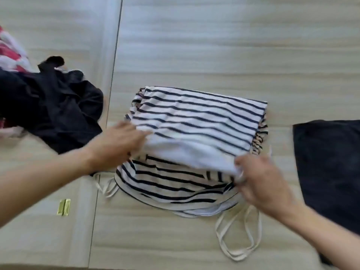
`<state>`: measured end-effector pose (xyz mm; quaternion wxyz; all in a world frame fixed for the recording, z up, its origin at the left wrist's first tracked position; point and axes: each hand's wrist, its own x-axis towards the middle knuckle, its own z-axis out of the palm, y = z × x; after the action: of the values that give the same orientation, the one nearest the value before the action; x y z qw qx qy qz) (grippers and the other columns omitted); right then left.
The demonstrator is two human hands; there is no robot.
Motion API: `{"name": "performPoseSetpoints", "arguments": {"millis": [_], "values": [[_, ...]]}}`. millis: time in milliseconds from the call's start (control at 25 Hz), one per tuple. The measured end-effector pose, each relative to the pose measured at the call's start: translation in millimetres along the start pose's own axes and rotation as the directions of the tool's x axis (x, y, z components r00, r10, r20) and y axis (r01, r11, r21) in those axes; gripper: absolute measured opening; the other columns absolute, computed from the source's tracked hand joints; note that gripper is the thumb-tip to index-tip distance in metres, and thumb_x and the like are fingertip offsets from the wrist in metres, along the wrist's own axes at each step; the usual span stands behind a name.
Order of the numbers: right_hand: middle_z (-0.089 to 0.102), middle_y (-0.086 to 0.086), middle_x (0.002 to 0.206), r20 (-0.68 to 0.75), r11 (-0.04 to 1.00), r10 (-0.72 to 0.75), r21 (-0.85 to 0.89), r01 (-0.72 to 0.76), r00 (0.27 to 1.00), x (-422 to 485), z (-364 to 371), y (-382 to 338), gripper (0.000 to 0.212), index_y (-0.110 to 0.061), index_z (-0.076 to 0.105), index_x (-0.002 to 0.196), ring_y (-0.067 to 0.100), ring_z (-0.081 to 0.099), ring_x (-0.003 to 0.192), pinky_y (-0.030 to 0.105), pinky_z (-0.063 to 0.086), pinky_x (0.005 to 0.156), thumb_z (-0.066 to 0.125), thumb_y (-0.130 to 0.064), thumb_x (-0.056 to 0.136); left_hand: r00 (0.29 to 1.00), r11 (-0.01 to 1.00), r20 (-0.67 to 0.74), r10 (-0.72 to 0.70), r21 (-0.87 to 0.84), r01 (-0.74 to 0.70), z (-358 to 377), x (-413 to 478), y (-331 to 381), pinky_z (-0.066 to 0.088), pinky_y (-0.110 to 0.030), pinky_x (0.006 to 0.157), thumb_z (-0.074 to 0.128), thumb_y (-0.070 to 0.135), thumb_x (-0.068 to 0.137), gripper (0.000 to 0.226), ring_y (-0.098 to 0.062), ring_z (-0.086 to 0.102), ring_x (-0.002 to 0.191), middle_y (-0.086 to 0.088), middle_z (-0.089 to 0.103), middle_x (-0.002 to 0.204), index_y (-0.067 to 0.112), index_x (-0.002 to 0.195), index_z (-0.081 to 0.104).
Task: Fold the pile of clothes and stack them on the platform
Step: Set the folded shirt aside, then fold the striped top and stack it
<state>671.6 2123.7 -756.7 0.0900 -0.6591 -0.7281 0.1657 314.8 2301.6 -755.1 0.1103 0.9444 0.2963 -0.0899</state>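
A white garment with navy stripes point(196, 117) lies in the middle of the pale wooden platform point(214, 45), doubled over itself, with cream straps point(239, 236) trailing from its near edge. My left hand point(120, 141) grips the left end of the upper fold. My right hand point(261, 182) pinches the right end of that same fold, which is lifted slightly off the lower layer. On the left a crumpled pile holds a black garment point(54, 106) and a red and white piece point(9, 53). A dark folded garment point(331, 162) lies flat at the right edge.
A seam point(115, 55) runs down the surface left of the striped garment, and a brass hinge point(63, 207) sits beside it near the front. Bare wood stretches behind the striped garment.
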Motion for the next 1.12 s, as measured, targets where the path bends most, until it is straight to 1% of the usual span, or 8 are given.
{"name": "performPoseSetpoints", "arguments": {"millis": [120,240,360,480,600,760,880,1120], "values": [[0.051,-0.019,0.072,0.365,0.994,0.101,-0.003,-0.108,0.925,-60.8,50.0,-8.7,0.051,-0.032,0.04,0.105,0.018,0.061,0.071,0.028,0.035,0.064,0.074,-0.038,0.067,0.942,0.991,0.32,0.099,0.055,-0.123,48.5,-46.4,14.2,0.042,-0.034,0.088,0.061,0.052,0.077,0.024,-0.015,0.055,0.088,0.013,0.057,0.089,0.033,0.092,0.059],[0.049,-0.016,0.082,0.22,0.973,0.208,0.051,-0.224,0.953,-53.4,61.8,-6.2,0.037,-0.029,0.046,0.101,0.015,0.054,0.075,0.031,0.04,0.062,0.071,-0.046,0.08,0.971,0.995,0.218,0.097,-0.036,-0.092,66.4,-48.9,24.9,0.047,-0.035,0.081,0.048,0.053,0.091,0.027,-0.013,0.049,0.086,0.011,0.051,0.089,0.029,0.082,0.057],[0.051,0.002,0.123,0.022,0.967,0.248,0.059,-0.249,0.969,-20.5,78.8,-7.6,0.048,-0.019,0.051,0.128,0.025,0.054,0.111,0.041,0.049,0.091,0.062,-0.045,0.089,0.998,0.998,0.001,-0.062,-0.013,0.062,84.2,-25.5,36.4,0.047,-0.046,0.101,0.044,0.042,0.099,0.036,-0.027,0.051,0.124,-0.005,0.055,0.133,0.021,0.124,0.06],[0.002,0.009,0.168,0.202,0.958,0.288,-0.073,-0.279,0.936,-5.5,108.7,-2.7,0.083,-0.024,0.012,0.161,0.027,0.001,0.156,0.049,0.012,0.125,0.039,-0.068,0.095,0.945,0.956,0.149,-0.292,0.004,0.295,109.4,-19.4,42.5,0.018,-0.06,0.122,0.034,0.074,0.09,0.091,-0.033,-0.001,0.157,-0.01,0.004,0.17,0.021,0.162,0.015],[-0.026,0.003,0.166,0.321,0.964,0.247,-0.182,-0.196,0.914,-9.7,126.8,21.0,0.093,-0.029,-0.01,0.16,0.021,-0.024,0.153,0.046,-0.006,0.126,0.018,-0.08,0.088,0.907,0.93,0.205,-0.367,0.053,0.364,136.9,-30.6,55.6,0.002,-0.065,0.122,0.019,0.091,0.078,0.111,-0.033,-0.019,0.155,-0.008,-0.02,0.169,0.022,0.161,-0.01],[0.01,0.009,0.169,0.142,0.935,0.351,0.008,-0.355,0.926,-9.6,95.1,47.2,0.082,-0.017,0.016,0.16,0.024,0.008,0.156,0.046,0.011,0.126,0.046,-0.057,0.095,0.888,0.905,0.213,-0.408,-0.029,0.423,147.1,-33.9,100.1,0.001,-0.064,0.122,0.03,0.09,0.078,0.115,-0.035,-0.021,0.154,-0.008,-0.024,0.167,0.022,0.161,-0.012],[0.04,0.013,0.147,-0.145,0.743,0.656,0.299,-0.599,0.741,-57.7,70.6,47.7,0.065,-0.01,0.036,0.148,0.029,0.04,0.137,0.047,0.036,0.114,0.062,-0.029,0.093,0.88,0.883,0.165,-0.446,-0.08,0.463,142.4,-25.4,139.8,0.004,-0.062,0.123,0.052,0.074,0.083,0.109,-0.036,-0.016,0.155,-0.014,-0.014,0.169,0.017,0.163,0.002],[0.013,0.002,0.165,0.231,0.59,0.774,0.075,-0.804,0.589,-171.4,106.3,9.8,0.105,-0.02,0.015,0.158,0.022,0.018,0.151,0.042,0.027,0.119,0.076,-0.051,0.078,0.995,0.967,0.035,-0.095,-0.232,0.1,128.1,46.5,241.2,0.013,-0.056,0.125,0.047,0.05,0.099,0.079,-0.033,-0.012,0.156,-0.009,-0.007,0.171,0.021,0.162,0.011]]}}
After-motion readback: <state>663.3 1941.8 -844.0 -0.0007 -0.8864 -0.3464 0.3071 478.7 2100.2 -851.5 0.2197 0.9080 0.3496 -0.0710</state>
